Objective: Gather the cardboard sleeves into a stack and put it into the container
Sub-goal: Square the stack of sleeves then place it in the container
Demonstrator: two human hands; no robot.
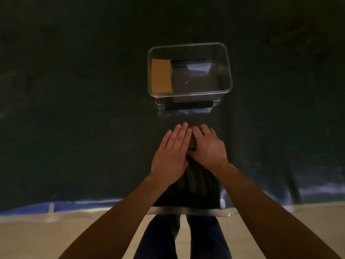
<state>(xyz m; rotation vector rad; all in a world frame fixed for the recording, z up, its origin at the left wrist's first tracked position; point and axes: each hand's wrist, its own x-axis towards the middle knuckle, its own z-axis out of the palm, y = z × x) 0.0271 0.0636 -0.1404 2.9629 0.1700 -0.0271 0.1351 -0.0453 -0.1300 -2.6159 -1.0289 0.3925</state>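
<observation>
Both forearms reach over the near edge of the dark table [74, 109], the left hand [170, 156] and right hand [209, 146] pressed together around what seems to be a stack of cardboard sleeves [192, 143], fingers straight and close. One batch of sleeves [161, 76] already lies against the clear container's [228, 71] left wall, so this stack still needs lifting in.

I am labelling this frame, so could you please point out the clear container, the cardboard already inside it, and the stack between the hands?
clear container [228, 71]: head view, right rim.
cardboard inside [161, 76]: head view, middle of its top face.
stack between hands [192, 143]: head view, exposed edge.
</observation>
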